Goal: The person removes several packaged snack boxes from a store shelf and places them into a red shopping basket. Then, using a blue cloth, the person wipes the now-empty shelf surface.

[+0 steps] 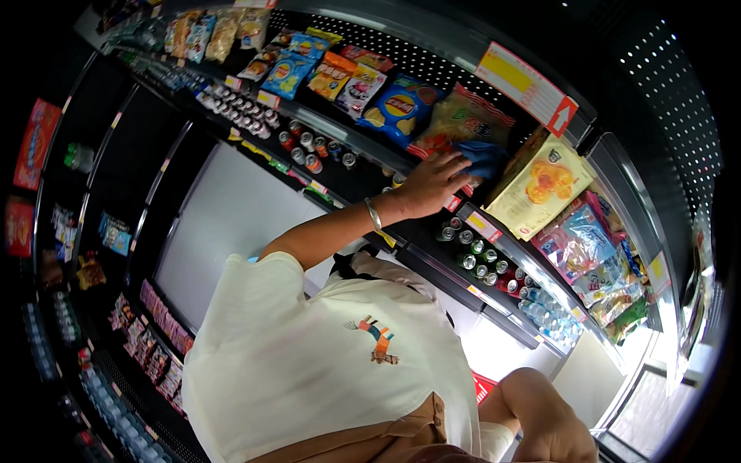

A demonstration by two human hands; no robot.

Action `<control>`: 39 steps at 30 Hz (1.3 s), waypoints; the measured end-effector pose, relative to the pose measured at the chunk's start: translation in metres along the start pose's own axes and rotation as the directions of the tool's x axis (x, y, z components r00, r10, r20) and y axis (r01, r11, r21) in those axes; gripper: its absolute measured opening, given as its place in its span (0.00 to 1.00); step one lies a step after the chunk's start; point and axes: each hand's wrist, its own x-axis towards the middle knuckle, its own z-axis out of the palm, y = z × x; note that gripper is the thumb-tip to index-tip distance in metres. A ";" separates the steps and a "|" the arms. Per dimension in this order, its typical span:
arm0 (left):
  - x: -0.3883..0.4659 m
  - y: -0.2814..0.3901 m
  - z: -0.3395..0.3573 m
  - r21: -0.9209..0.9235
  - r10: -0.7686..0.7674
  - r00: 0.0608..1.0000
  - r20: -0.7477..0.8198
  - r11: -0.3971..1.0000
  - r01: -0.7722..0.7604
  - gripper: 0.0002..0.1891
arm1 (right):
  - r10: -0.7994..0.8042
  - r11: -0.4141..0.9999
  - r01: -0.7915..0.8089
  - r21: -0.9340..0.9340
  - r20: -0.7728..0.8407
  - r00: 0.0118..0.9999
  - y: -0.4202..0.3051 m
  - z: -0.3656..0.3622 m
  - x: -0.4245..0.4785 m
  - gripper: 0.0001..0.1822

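My left hand (437, 182), with a silver bracelet on its wrist, reaches to a shelf and rests on a bunched blue cloth (481, 158). Its fingers partly cover the cloth, which lies against the lower part of a clear-and-red snack bag (463, 118). Beside that bag on one side is a blue Lay's chip bag (399, 109). On the other side stands a cream-coloured box (541, 188) with a picture of orange food. My right arm (532, 405) is bent at the lower right, and the hand itself is out of view.
Below the snack shelf edge stand drink cans (480, 260) and water bottles (547, 315). Price tags (483, 226) line the edge. A large price sign (527, 84) hangs above. More bagged snacks (584, 237) lie past the box. Other stocked shelves (116, 399) rise at left.
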 end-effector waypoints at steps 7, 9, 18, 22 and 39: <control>0.002 -0.043 0.025 0.162 0.066 0.988 0.140 0.983 -0.089 0.21 | 0.292 0.803 -0.382 -0.457 -0.257 0.921 0.007 0.044 -0.052 0.13; 0.005 -0.049 0.030 0.145 0.076 0.996 0.052 0.986 -0.082 0.17 | 0.426 0.793 -0.439 -0.422 -0.130 0.895 0.007 0.041 -0.054 0.15; 0.045 -0.052 -0.012 -0.638 -0.371 0.925 -0.086 0.734 0.235 0.06 | 0.903 0.349 -0.936 -0.045 -0.250 0.349 0.015 0.073 -0.122 0.09; 0.047 -0.046 -0.043 -0.643 -0.393 0.917 -0.074 0.722 0.257 0.08 | 0.971 -0.132 -0.950 0.284 -0.154 -0.181 0.032 0.095 -0.172 0.14; -0.001 0.004 -0.090 -0.649 0.537 0.844 0.005 0.644 -0.405 0.18 | 0.754 -0.359 0.047 0.932 0.320 -0.573 0.022 0.134 -0.305 0.23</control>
